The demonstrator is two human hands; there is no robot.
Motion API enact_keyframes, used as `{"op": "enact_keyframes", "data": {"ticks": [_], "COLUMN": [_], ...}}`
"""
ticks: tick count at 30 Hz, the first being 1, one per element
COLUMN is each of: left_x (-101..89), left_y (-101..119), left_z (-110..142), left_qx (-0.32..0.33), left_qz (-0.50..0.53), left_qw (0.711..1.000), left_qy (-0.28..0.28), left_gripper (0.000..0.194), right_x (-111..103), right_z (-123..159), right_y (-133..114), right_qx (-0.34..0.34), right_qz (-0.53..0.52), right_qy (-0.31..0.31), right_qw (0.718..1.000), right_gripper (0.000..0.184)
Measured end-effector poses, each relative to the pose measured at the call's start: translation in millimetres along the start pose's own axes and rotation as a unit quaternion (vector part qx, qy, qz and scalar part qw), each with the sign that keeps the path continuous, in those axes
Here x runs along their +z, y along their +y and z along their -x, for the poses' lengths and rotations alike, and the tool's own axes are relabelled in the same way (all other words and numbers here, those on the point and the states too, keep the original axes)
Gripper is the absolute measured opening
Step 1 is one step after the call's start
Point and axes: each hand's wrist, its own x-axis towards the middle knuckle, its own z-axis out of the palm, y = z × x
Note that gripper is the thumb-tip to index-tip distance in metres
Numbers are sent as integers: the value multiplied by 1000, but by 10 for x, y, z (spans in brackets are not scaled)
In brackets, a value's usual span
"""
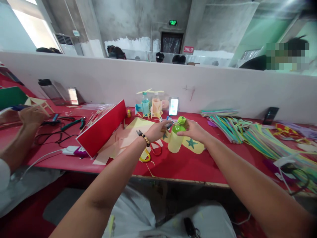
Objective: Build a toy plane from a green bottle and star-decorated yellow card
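Note:
A bottle [175, 142] wrapped in pale yellow paper stands on the red table, with a green cap [182, 120] and a clear green neck. My right hand [194, 130] is closed around the upper right of the bottle. Yellow paper wings with green stars [191, 143] stick out at its sides. My left hand [158, 131] is left of the bottle, fingers stretched toward a small blue-and-white item [169, 121]; its fingertips are partly hidden. Below my left wrist lie scissors [156, 149] with red and yellow handles, over yellow paper sheets [138, 127].
Two decorated bottles [145, 106] with propeller tops and a lit phone [173, 106] stand behind. A red board [104, 129] leans at left, near pliers [71, 124] and another person's hand [32, 115]. Colored strips [262, 135] are piled right. A white partition [218, 86] runs behind.

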Motion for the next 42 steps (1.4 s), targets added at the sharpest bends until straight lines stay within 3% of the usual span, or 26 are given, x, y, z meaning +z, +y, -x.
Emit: {"op": "enact_keyframes", "data": {"ticks": [4, 8, 11, 15, 19, 23, 35, 42], "left_x": [64, 298, 548, 808, 900, 913, 954, 856], "left_y": [-53, -157, -218, -251, -284, -343, -267, -154], "left_z": [121, 299, 395, 444, 427, 389, 438, 464], "left_qx": [-25, -69, -73, -43, -16, -20, -42, -34], "left_qz": [20, 47, 98, 190, 259, 302, 337, 321], "left_qw": [993, 962, 947, 942, 938, 928, 917, 922], "left_qy": [117, 260, 298, 271, 229, 218, 210, 214], "left_gripper": [59, 46, 45, 47, 66, 70, 39, 69], "right_x": [-4, -17, -12, 2, 4, -6, 8, 10], "right_z": [4, 24, 23, 12, 3, -1, -16, 59], "right_y": [21, 18, -2, 19, 71, 58, 70, 72], "right_qx": [-5, 2, 5, 0, -9, -14, -15, -17], "right_qz": [-36, -66, -83, -99, -101, -102, -110, -117], "right_qy": [-24, -35, -45, -62, -76, -89, -97, -89], "right_qw": [999, 997, 996, 993, 992, 991, 989, 989], "right_gripper": [52, 54, 55, 53, 54, 56, 56, 75]}}
